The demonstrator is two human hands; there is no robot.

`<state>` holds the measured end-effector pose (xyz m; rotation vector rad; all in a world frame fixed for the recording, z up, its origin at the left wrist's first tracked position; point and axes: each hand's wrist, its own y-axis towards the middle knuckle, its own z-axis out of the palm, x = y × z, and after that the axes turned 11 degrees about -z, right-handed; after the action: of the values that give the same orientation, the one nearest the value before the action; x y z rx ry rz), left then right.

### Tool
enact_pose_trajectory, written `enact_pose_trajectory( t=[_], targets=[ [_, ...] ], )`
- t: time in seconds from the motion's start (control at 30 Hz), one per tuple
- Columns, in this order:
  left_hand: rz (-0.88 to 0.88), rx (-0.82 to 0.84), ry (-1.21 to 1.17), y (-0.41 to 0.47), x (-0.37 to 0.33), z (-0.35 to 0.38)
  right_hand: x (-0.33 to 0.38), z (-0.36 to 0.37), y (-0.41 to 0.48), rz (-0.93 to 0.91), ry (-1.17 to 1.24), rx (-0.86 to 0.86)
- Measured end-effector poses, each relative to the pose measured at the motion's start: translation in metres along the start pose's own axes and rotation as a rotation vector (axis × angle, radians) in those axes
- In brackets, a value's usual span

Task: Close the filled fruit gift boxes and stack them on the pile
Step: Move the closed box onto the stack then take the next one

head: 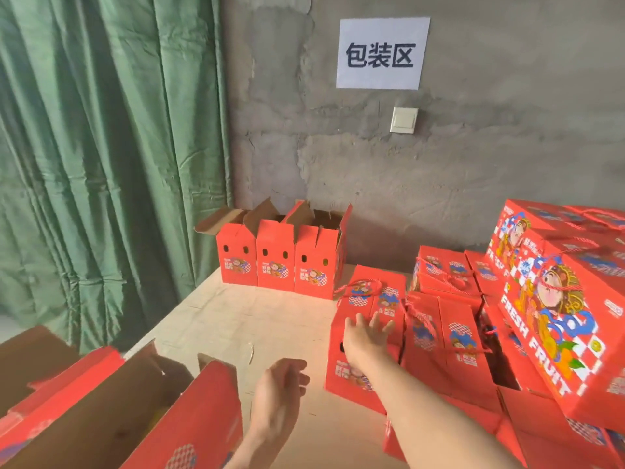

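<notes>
A pile of closed red fruit gift boxes [453, 336] with red rope handles fills the right side of the wooden table [257, 319]. My right hand [365, 336] reaches out with spread, straight fingers and touches the near-left closed box [358, 374] of the pile. My left hand [280, 394] hovers over the table with loosely relaxed fingers and holds nothing. An open red box [162, 411] with raised brown flaps stands at the lower left, just left of my left hand. Its contents are mostly hidden.
Three open red boxes [280, 262] stand in a row at the table's far edge against the grey wall. A large "FRESH FRUIT" box [554, 319] leans on the pile at right. A green curtain [101, 147] hangs on the left.
</notes>
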<state>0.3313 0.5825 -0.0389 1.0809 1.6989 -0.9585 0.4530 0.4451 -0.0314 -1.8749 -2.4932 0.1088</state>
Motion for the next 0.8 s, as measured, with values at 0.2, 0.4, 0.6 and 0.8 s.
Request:
enact_pose_trajectory(
  t=[0.2,0.4,0.6,0.8],
  targets=[
    [0.076,-0.101,-0.173,-0.049,-0.033,-0.048,0.110,0.026,-0.085,-0.519,0.405,-0.162],
    [0.158,-0.209,-0.215,-0.086,-0.038,-0.109,0.151,0.008,-0.126,-0.731,0.223,-0.332],
    [0.162,-0.295,-0.113,-0.112,-0.009,-0.165,0.177,-0.054,-0.143,-0.902,-0.167,-0.243],
    [0.190,-0.319,0.063,-0.141,0.028,-0.194,0.158,-0.069,-0.174,-0.771,-0.271,-0.017]
  ],
)
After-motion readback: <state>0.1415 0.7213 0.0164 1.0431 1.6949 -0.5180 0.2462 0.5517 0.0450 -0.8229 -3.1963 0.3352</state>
